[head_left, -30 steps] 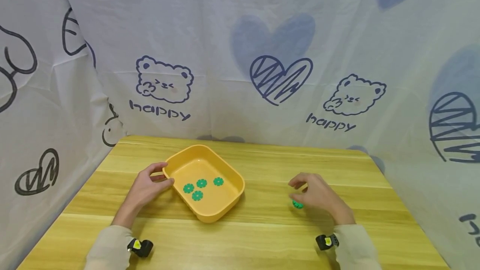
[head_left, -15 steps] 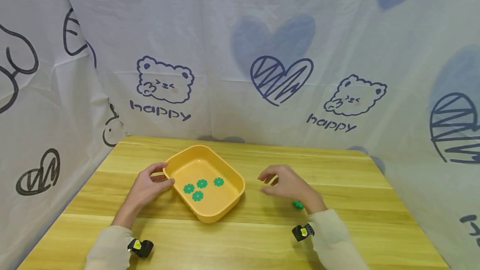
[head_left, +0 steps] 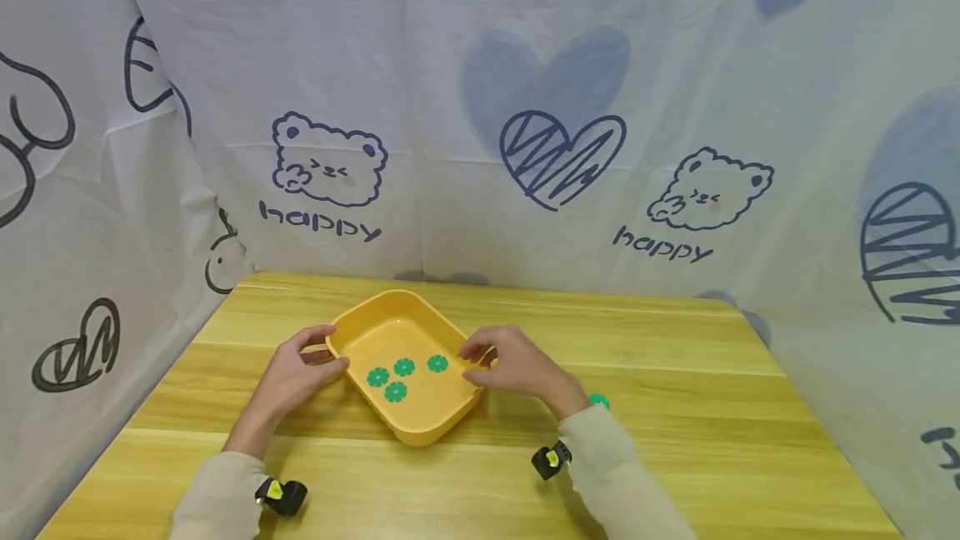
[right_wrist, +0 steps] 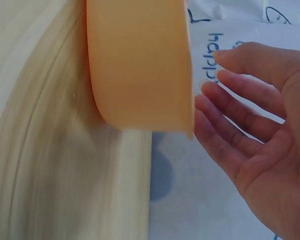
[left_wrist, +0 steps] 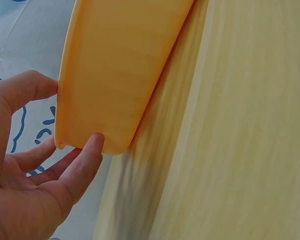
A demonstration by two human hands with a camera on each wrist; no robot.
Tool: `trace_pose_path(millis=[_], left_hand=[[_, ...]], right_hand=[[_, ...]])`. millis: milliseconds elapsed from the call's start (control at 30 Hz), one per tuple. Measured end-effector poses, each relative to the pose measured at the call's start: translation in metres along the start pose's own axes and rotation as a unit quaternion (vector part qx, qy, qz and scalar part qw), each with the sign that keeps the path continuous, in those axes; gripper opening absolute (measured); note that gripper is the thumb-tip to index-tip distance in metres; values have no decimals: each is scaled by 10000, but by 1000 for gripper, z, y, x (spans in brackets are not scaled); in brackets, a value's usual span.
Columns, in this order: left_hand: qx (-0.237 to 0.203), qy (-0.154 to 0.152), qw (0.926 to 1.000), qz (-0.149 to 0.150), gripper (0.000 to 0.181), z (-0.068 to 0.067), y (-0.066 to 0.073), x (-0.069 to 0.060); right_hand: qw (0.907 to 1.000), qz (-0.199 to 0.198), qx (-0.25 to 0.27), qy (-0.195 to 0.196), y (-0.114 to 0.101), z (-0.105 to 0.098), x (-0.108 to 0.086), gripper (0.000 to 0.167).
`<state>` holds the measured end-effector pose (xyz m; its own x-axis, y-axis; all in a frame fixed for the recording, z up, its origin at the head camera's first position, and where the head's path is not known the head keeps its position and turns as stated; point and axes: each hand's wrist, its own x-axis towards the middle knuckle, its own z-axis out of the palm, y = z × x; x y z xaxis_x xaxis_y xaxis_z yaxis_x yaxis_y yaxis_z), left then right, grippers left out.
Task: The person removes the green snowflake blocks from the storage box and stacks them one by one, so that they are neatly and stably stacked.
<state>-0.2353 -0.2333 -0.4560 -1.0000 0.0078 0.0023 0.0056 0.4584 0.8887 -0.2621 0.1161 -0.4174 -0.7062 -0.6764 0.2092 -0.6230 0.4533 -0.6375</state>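
A yellow-orange plastic bin stands on the table with several green notched discs, like snowflake building discs, lying flat inside. My left hand holds the bin at its left corner; in the left wrist view, the thumb meets the rim while the fingers lie along the outside. At the opposite rim is my right hand, its fingers bent loosely, with nothing seen between them. The right wrist view has its fingertips close beside the rim; whether they touch is unclear. Another green piece lies to the right, partly behind the right forearm.
The wooden table reaches back to a pale cloth printed with hearts and bears, which also hangs along both sides. Each wrist wears a small black camera, such as the right wrist camera.
My right hand has moved left from above the loose green piece to the bin's right rim, exposing then partly covering that piece. The left hand, bin and discs have stayed put.
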Motion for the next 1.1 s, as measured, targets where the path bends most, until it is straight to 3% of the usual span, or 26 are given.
trace_pose_path(millis=[200,400,767,1100], left_hand=[[-13,-15,10000,-16,68,0,-1,0],[-7,-28,10000,-32,69,-1,0,-1],[-19,-32,10000,-28,68,0,0,0],[-15,-24,10000,-11,68,-1,-1,1]], right_hand=[[9989,173,-234,-362,-2,14,20,27],[9941,282,-812,-666,-5,29,36,26],[9791,1097,-1393,-994,-9,50,55,30],[9735,996,-1816,-969,-7,58,62,30]])
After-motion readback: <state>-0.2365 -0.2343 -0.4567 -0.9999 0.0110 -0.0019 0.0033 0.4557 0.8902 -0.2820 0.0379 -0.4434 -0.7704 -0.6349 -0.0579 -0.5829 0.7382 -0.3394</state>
